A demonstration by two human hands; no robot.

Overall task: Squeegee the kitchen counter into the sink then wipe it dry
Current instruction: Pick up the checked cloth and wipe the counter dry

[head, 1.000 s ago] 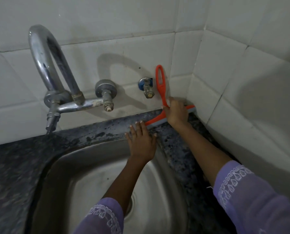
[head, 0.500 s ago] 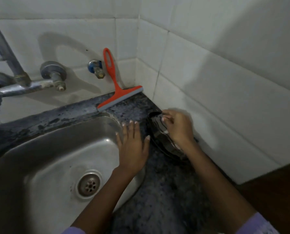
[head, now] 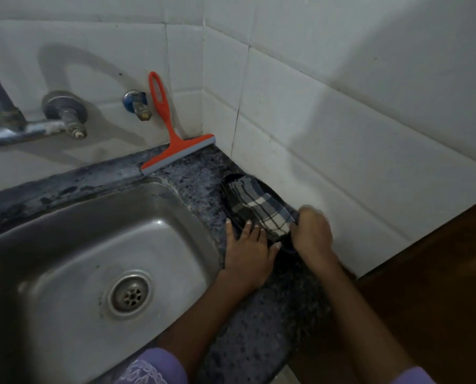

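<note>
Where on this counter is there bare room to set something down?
Bare counter between the squeegee and the checked cloth, and nearer, below the wrists, between the sink and the wall. Crowded where left hand and right hand meet the cloth.

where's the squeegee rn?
Head view, upper centre: the orange squeegee leans on the back wall tiles in the counter corner behind the sink, neither hand touching it.

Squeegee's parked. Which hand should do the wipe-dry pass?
Probably right: the right hand already grips the checked cloth on the counter. The left hand lies flat beside it, holding nothing.
</note>
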